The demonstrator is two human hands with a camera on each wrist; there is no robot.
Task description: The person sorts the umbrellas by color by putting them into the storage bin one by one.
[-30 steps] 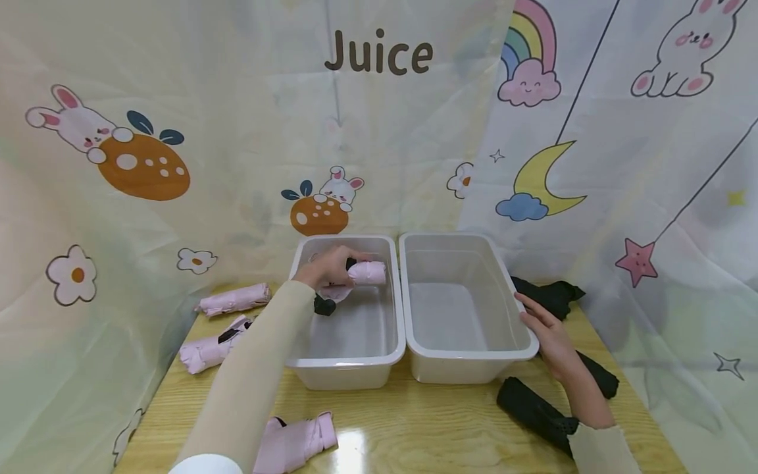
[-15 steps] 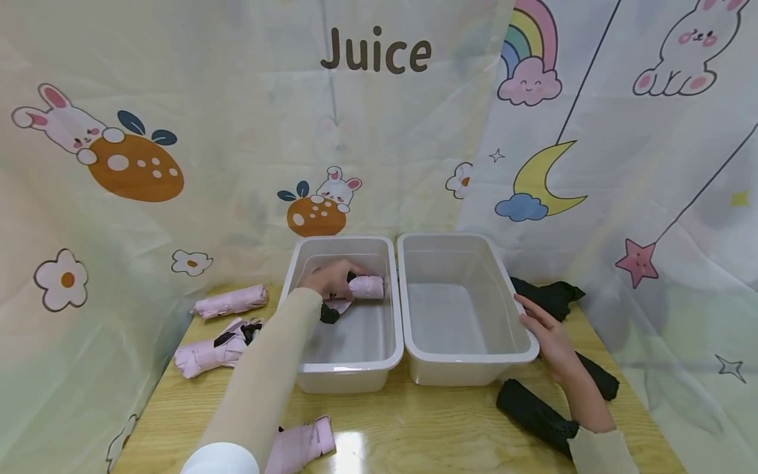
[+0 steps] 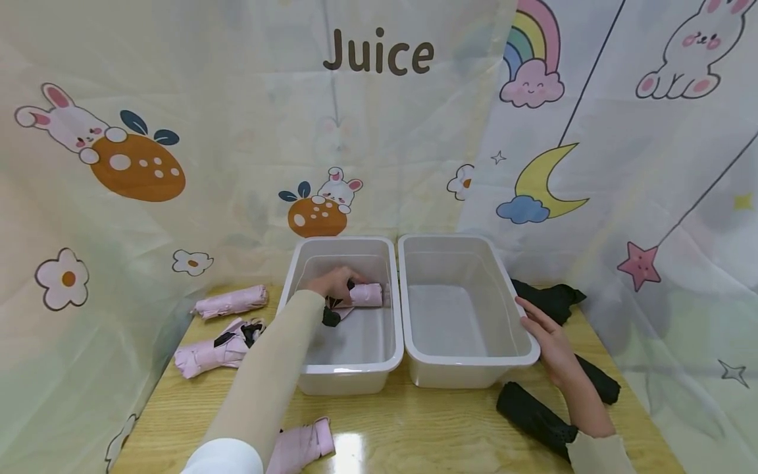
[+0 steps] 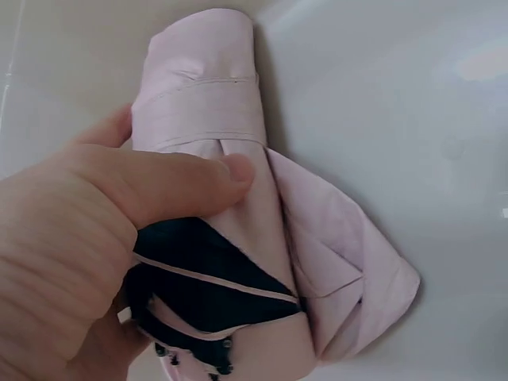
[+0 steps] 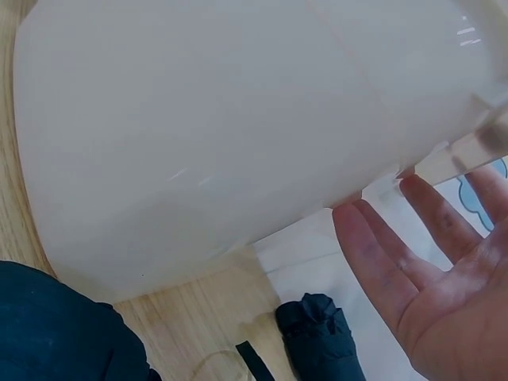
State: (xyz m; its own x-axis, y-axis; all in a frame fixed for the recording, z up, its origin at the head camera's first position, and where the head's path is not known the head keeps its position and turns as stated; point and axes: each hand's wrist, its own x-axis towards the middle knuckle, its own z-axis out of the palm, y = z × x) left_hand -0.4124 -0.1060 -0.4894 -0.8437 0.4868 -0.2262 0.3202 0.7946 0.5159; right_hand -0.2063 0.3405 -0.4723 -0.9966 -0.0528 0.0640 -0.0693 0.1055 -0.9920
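One pink umbrella, pinched in your left hand, has dropped since a second ago onto the left bin floor; your right hand rests flat-fingered beside the right bin.

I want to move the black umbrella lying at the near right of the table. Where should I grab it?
Grip the black folded umbrella around the middle of its barrel, coming from above with the right hand, fingers across its width. It lies flat and slantwise on the table, so probably nothing blocks a top grasp.
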